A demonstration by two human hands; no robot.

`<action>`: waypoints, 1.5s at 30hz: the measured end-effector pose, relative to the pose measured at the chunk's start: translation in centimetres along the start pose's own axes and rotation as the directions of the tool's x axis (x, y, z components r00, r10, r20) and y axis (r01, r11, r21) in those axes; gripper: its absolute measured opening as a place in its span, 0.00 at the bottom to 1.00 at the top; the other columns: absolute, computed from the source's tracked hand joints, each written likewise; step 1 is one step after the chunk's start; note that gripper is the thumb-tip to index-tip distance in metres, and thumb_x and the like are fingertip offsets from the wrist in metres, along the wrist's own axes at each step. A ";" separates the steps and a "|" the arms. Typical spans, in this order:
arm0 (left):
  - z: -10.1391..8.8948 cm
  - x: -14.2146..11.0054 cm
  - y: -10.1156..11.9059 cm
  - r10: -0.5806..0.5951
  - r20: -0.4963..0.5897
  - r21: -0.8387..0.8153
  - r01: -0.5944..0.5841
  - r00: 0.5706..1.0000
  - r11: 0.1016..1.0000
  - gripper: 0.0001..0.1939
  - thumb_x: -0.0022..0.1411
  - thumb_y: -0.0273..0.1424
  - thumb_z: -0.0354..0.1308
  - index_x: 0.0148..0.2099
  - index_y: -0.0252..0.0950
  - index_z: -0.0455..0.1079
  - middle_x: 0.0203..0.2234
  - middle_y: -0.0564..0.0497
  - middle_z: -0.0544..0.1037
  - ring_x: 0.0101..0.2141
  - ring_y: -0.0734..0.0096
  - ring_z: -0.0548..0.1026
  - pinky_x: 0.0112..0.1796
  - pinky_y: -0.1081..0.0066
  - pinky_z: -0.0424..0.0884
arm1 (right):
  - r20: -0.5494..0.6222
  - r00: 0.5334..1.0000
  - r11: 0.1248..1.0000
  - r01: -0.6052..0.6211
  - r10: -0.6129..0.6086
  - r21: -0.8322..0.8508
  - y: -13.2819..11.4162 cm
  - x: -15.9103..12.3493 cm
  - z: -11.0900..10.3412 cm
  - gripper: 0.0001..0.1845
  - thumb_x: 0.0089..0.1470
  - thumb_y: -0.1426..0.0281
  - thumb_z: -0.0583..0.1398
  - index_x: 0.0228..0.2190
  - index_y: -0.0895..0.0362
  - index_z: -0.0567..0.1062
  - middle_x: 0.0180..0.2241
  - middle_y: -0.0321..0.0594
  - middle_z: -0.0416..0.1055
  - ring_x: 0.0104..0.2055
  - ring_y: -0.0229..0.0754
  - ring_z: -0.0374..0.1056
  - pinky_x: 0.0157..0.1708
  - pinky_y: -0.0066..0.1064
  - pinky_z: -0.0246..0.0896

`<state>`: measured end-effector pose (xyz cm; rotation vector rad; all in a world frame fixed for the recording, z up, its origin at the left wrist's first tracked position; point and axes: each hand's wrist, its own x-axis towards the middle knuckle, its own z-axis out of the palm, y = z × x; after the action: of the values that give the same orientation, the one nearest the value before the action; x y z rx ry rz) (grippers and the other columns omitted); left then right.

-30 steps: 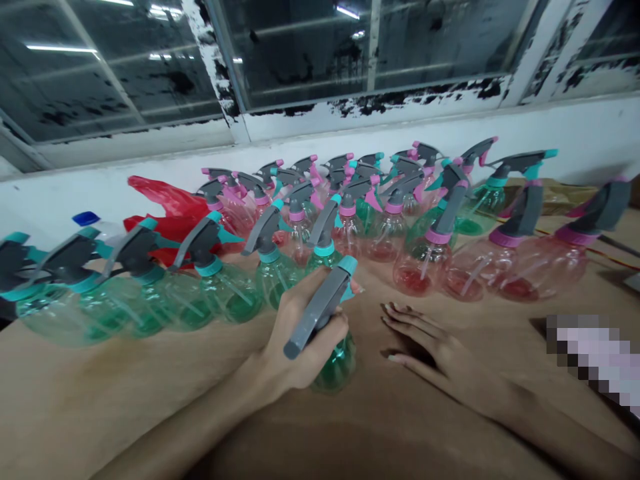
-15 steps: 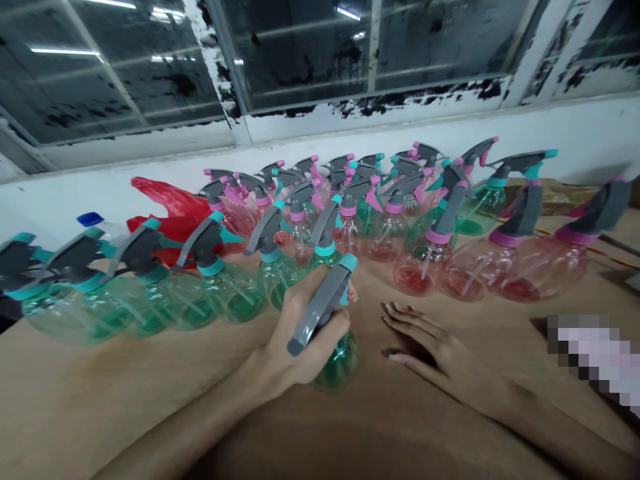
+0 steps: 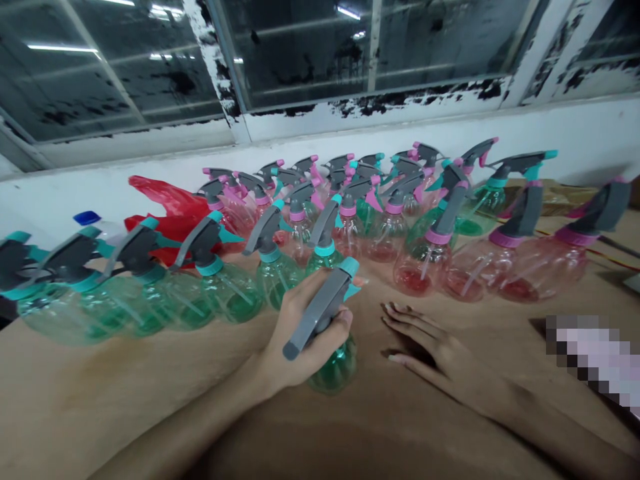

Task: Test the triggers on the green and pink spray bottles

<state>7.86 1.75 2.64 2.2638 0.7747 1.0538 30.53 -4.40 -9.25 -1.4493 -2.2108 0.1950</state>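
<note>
The left hand is wrapped round the neck of a green spray bottle on the brown table; the right hand lies flat nearby (palm down, fingers apart). Green bottles line up toward the table's left edge, pink bottles toward its right, a mixed crowd toward the far edge. A red plastic bag sits behind the green row.
</note>
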 end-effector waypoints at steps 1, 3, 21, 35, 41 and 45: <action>0.0 0.0 0.0 -0.004 0.007 -0.002 0.004 1.000 1.000 0.07 0.53 0.27 0.50 0.36 0.39 0.64 0.27 0.53 0.68 0.28 0.70 0.69 0.32 0.68 0.70 | 0.004 1.000 1.000 -0.002 0.002 0.002 0.0 0.0 0.0 0.30 0.56 0.59 0.54 0.57 0.54 0.58 0.59 0.40 0.57 0.61 0.47 0.51 0.57 0.46 0.51; 0.0 0.0 -0.1 -0.012 0.008 0.007 0.012 1.000 1.000 0.07 0.53 0.28 0.50 0.36 0.39 0.65 0.26 0.53 0.67 0.27 0.70 0.68 0.31 0.68 0.70 | 0.010 1.000 1.000 -0.005 0.005 -0.002 0.1 -0.1 0.1 0.30 0.56 0.59 0.54 0.58 0.54 0.57 0.59 0.40 0.57 0.61 0.47 0.51 0.57 0.46 0.51; -0.3 0.1 0.3 -0.050 0.037 -0.034 0.051 0.998 0.998 0.14 0.43 0.24 0.49 0.35 0.41 0.66 0.26 0.52 0.69 0.27 0.68 0.70 0.32 0.67 0.71 | 0.010 1.000 1.000 -0.017 0.017 0.015 0.0 -0.1 -0.1 0.29 0.55 0.59 0.54 0.57 0.53 0.59 0.59 0.40 0.57 0.61 0.47 0.51 0.58 0.46 0.51; -0.8 0.3 0.7 -0.006 0.095 -0.018 0.008 0.995 1.000 0.13 0.45 0.24 0.48 0.35 0.41 0.66 0.24 0.53 0.69 0.23 0.70 0.68 0.28 0.68 0.69 | -0.004 1.000 1.000 -0.009 0.009 0.010 0.0 -0.1 0.0 0.29 0.56 0.59 0.54 0.57 0.53 0.59 0.58 0.40 0.58 0.60 0.47 0.52 0.57 0.47 0.52; -0.9 0.3 0.8 -0.032 0.104 -0.014 0.034 0.994 0.999 0.09 0.45 0.25 0.48 0.33 0.41 0.63 0.27 0.52 0.71 0.26 0.68 0.70 0.31 0.67 0.70 | -0.026 1.000 1.000 -0.004 0.005 0.022 -0.1 -0.1 -0.1 0.29 0.55 0.60 0.55 0.57 0.51 0.58 0.58 0.39 0.58 0.60 0.47 0.53 0.57 0.47 0.53; -0.8 0.2 0.7 -0.003 0.089 -0.017 0.005 0.996 1.000 0.09 0.46 0.24 0.48 0.32 0.40 0.62 0.26 0.52 0.70 0.26 0.68 0.70 0.31 0.67 0.70 | -0.023 1.000 1.000 -0.003 0.003 0.015 -0.1 -0.1 -0.1 0.29 0.55 0.59 0.55 0.57 0.51 0.58 0.58 0.39 0.58 0.60 0.48 0.53 0.57 0.47 0.53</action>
<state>7.50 1.56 3.69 2.2768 0.7299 0.9472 30.54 -4.55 -9.21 -1.4400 -2.1849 0.1945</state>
